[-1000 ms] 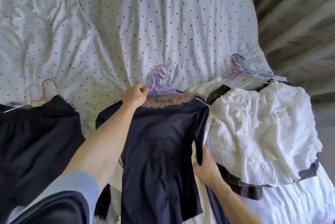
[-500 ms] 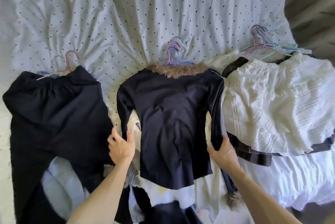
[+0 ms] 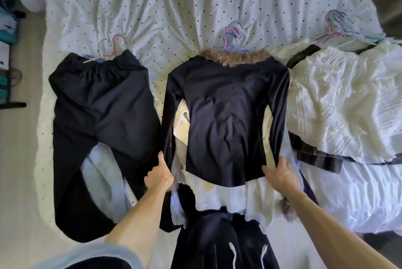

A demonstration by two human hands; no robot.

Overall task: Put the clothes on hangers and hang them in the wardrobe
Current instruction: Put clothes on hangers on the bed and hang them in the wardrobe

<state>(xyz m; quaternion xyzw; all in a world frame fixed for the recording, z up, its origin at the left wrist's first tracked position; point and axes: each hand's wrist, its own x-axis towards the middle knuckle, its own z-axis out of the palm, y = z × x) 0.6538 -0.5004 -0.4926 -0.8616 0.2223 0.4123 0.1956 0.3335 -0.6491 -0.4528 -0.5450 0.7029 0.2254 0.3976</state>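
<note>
White bedsheet (image 3: 195, 3) with small dark dots; navy top (image 3: 224, 116) with brown fur collar (image 3: 236, 58); black trousers (image 3: 97, 103); white skirt (image 3: 339, 99); pink and blue hangers (image 3: 231, 38).

Bed (image 3: 195, 3) with a creased white, dark-dotted cover, bearing three piles of clothes side by side. Left: black trousers (image 3: 102, 103) over pale garments. Centre: dark top (image 3: 226, 120) with a fur collar uppermost. Right: white skirt (image 3: 339, 103) uppermost. Coloured hanger hooks (image 3: 232, 33) protrude above each pile.
</note>
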